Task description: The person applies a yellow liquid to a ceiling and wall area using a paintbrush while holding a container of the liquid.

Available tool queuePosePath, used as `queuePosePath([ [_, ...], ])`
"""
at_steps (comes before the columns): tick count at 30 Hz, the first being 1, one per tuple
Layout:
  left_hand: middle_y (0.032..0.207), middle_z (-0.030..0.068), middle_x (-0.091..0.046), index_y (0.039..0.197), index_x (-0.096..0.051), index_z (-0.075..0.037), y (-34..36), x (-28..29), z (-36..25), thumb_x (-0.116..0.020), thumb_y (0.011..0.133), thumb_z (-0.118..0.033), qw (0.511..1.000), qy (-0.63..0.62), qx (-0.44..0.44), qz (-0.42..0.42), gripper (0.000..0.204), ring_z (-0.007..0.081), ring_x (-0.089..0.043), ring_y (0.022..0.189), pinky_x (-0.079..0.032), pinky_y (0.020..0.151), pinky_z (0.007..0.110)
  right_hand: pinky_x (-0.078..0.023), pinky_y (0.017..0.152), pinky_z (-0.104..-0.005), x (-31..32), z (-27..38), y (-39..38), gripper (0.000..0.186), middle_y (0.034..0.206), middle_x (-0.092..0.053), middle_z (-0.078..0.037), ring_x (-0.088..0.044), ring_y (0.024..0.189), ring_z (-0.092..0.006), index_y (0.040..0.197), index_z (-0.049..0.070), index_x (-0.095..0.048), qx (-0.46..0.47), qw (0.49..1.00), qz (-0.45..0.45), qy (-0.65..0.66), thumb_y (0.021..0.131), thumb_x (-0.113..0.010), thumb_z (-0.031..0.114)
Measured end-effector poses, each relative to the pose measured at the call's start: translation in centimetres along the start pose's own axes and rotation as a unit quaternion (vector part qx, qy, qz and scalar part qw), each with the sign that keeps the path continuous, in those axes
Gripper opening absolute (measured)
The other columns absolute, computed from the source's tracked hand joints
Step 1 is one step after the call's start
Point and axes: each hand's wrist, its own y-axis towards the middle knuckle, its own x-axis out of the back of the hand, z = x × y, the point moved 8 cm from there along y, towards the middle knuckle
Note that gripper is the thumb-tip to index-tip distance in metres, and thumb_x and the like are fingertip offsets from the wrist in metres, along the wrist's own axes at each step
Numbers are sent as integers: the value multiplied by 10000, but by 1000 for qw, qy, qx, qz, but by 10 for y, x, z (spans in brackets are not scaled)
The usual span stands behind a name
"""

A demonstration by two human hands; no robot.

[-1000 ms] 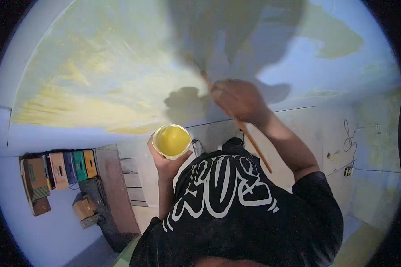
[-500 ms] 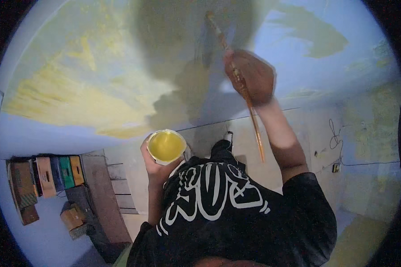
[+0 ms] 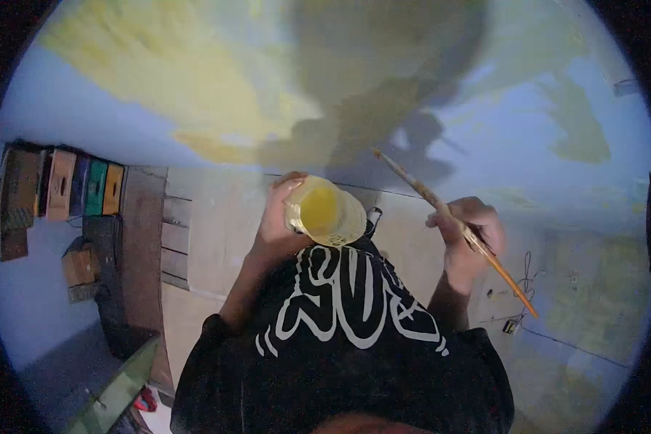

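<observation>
So we've got a round, pale see-through plastic tub (image 3: 351, 217) right in the middle of things, just in front of our chest, with yellow paint (image 3: 318, 208) inside. We can see its open mouth and a good stretch of its side wall, but can't really tell how deep the paint goes or how level the tub is. Our left hand (image 3: 276, 220) is curled around the tub's left side, fingers wrapped up near the rim.

Over to the right, our right hand (image 3: 476, 230) pinches a long thin wooden paintbrush (image 3: 412, 182) between thumb and curled fingers, its orange end pointing down toward us. The paint-smeared bristle end points up and left, past the tub and apart from it; whether it touches the blue wall with yellow and olive patches (image 3: 231, 108), we can't tell.

Below the tub there's our black T-shirt with white lettering (image 3: 340, 369). Off to the far left we have more containers in a row: a pink box with a dark hole (image 3: 61, 189), a green box (image 3: 94, 195) and an orange box (image 3: 113, 192), with a brown cardboard box (image 3: 82, 266) nearby. No telling what's in those from here.
</observation>
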Motion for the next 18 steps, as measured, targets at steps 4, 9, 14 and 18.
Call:
queuePosePath([
  [4,1411,215,-521,1382,-480,-47,-6,-21,7,-966,617,-157,998,-50,45,20,913,414,-503,1312,-417,1117,501,-575,615,-354,-3,36,7,263,803,-702,-125,-685,692,-219,805,22,-624,76,970,213,-89,665,-808,-105],
  [9,1386,226,-554,1341,-507,-35,0,-29,-53,-947,636,-163,987,99,-123,30,840,436,-509,1298,-429,1091,543,-576,650,-344,-32,5,-39,210,838,-731,-146,-715,724,-229,961,-3,-721,-4,929,340,-144,763,-791,-27],
  [14,1376,220,-560,1317,-526,-29,-3,-34,-61,-941,632,-157,978,156,-128,52,811,446,-518,1281,-431,1086,549,-569,633,-347,-30,0,-47,132,815,-721,-141,-715,702,-249,927,-6,-705,-44,937,314,-150,808,-759,11],
  [18,1368,221,-565,1288,-539,-25,-3,-33,-65,-934,627,-151,972,174,-148,51,780,449,-517,1279,-433,1084,555,-554,613,-343,-32,0,-47,94,793,-707,-138,-696,667,-265,866,9,-679,-9,933,313,-176,812,-756,13],
])
